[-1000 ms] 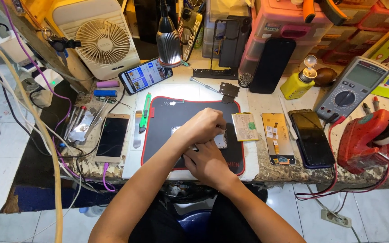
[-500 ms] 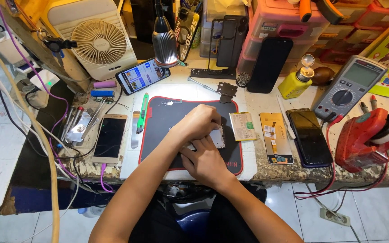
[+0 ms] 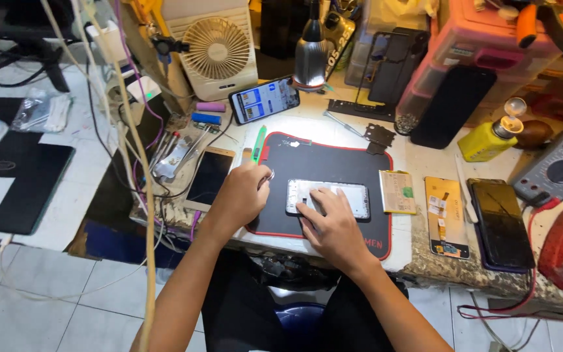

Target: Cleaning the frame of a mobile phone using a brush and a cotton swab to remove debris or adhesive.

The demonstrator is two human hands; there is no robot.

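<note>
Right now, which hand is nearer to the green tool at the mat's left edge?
Left. The left hand sits just below the green tool, off the mat's left edge. The right hand rests farther right, fingers on the opened phone.

Both forearms come up from the bottom of the view, bare, and they open a little apart like a narrow V. The left hand [image 3: 239, 195] is curled — the knuckles point up and away, the fingers are bent under, and the thumb side is turned toward the right. The right hand [image 3: 333, 228] lies flat with the palm down, fingers spread and stretched forward to the left — its wrist is nearly straight. The two hands are near, but they do not touch.
</note>
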